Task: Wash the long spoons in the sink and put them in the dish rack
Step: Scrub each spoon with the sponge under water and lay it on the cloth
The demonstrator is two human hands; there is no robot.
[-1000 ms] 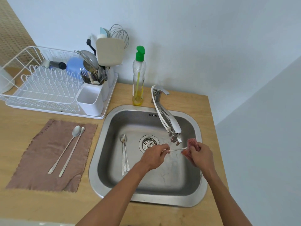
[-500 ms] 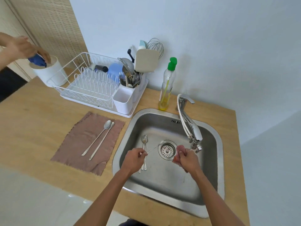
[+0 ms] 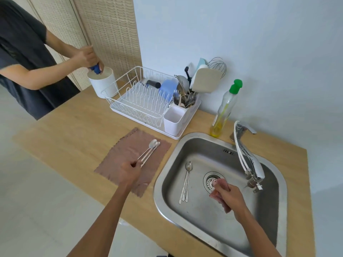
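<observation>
My left hand (image 3: 130,171) is over the brown cloth (image 3: 128,151), fingers pinched on the handle of a long spoon (image 3: 148,151) that lies beside two others there. My right hand (image 3: 229,198) is inside the steel sink (image 3: 185,145) and grips a pink scrub cloth (image 3: 220,190) next to the drain (image 3: 210,180). Two or three more long spoons (image 3: 186,182) lie together on the sink floor, left of the drain. The white dish rack (image 3: 143,101) stands behind the brown cloth, with a cutlery holder (image 3: 174,119) at its near right corner.
A dish soap bottle (image 3: 225,108) with a green cap stands behind the sink, and the faucet (image 3: 248,158) reaches over its right side. At far left another person (image 3: 27,67) holds a blue thing over a white canister (image 3: 103,83). The wooden counter (image 3: 78,130) ends just left of the cloth.
My left hand carried the spoon out of the sink leftward to the brown cloth. My right hand stayed in the sink with the scrub cloth. The view swung left, revealing the other person.
</observation>
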